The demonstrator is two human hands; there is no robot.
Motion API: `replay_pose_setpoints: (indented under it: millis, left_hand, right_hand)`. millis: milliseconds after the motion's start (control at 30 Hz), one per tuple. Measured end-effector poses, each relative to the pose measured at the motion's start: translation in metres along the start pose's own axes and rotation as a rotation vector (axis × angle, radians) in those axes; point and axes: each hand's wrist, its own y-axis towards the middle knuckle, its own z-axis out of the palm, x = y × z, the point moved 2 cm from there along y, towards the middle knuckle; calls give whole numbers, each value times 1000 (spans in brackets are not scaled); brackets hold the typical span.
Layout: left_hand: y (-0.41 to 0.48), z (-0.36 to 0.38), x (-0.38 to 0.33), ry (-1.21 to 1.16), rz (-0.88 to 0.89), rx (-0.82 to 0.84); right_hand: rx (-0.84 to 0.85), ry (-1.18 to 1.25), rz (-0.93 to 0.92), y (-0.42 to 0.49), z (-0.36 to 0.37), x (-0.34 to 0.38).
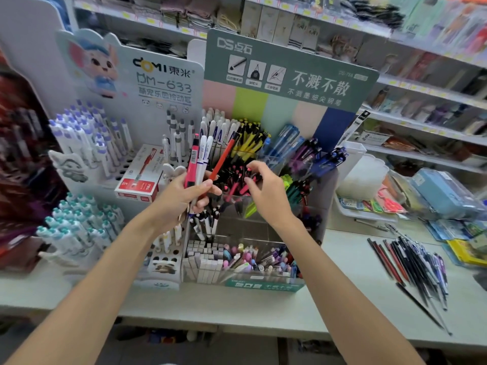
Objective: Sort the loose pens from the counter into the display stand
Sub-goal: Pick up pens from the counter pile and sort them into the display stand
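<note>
**Loose pens [411,267]: sorting by kind, one at a time**

We see the loose pens, slim dark, blue and red ones, fanned in a heap on the pale counter [210,306] at the lower right of the frame, well apart from both hands. At centre is the tiered clear-plastic display stand [263,285] with a green header board, its compartments packed by colour.

Our left hand [181,198] is clamped round a handful of pens [197,159]: a pink one, two white ones with blue bands and a thin orange-red one, all fanned upward. Our right hand [266,191] hovers just over the compartment of black pens with pink tops [234,177], fingers curled downward. We cannot tell whether they pinch a pen or hold nothing, because the fingertips blend with the pens below.

We judge the step in hand to be matching one pen to its compartment. To do it well, we should draw a single pen from the handful by its upper end, keeping the left grip firm so the others don't slip. We check colour and shape against the pens standing there before letting go. We lower it along the slant of its neighbours, not across them, so nothing jams. The white ones look to belong with the row of white pens [218,125] at upper centre.
</note>
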Motion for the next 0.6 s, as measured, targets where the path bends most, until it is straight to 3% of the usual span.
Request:
replay_pose_setpoints:
  millis: [267,333,367,433,500,533,600]
  left_hand:
    - [0,4,1,-22,21,39]
    - [0,4,3,-34,17,53]
    - [0,5,4,-41,15,61]
    - [0,7,4,-40,12,86]
    - [0,11,2,-35,12,125]
    - [1,13,2,-30,9,152]
    - [1,22,0,-1,-4,205]
  right_hand:
    - [179,-31,166,12,7,2]
    - [214,-77,127,3,11,2]
    - [217,-122,90,-2,10,4]
    - [63,-121,-8,-4,-3,13]
    - [-142,89,-36,3,-30,30]
    - [-147,228,13,10,-41,37]
    - [0,406,126,21,-52,47]
